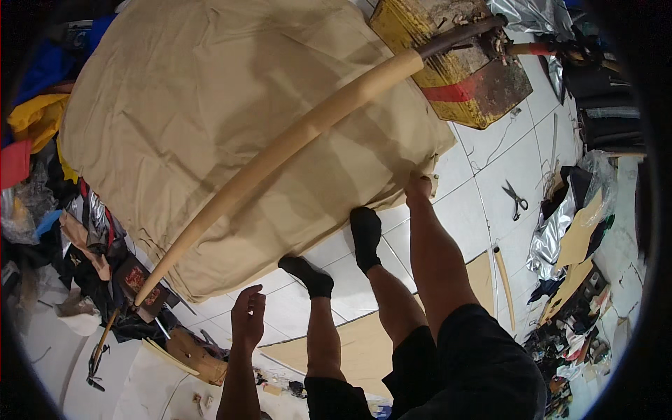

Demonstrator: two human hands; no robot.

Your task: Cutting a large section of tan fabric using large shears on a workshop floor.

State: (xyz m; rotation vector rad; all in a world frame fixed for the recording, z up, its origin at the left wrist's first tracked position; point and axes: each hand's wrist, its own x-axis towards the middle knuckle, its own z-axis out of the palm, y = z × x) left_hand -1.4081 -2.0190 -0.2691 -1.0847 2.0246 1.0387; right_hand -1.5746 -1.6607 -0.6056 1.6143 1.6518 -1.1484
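Our right hand [418, 187] reaches down to the near right corner of the big tan cloth-covered pad [231, 133] and pinches its edge, fingers closed on the fabric. Our left hand [248, 316] hangs loosely half-curled and empty above the white tiled floor [504, 164], just off the pad's near edge. Our feet in black socks [365, 236] stand right at that edge. A long cream-wrapped curved pole [280, 150] lies diagonally over the pad, from its near left corner toward a yellow and red board [458, 70] at the far right corner. We judge that we are straightening the cover at this corner; the next move calls for an even pull that keeps the fabric smooth. Black-handled scissors [516, 199] lie on the tiles to the right.
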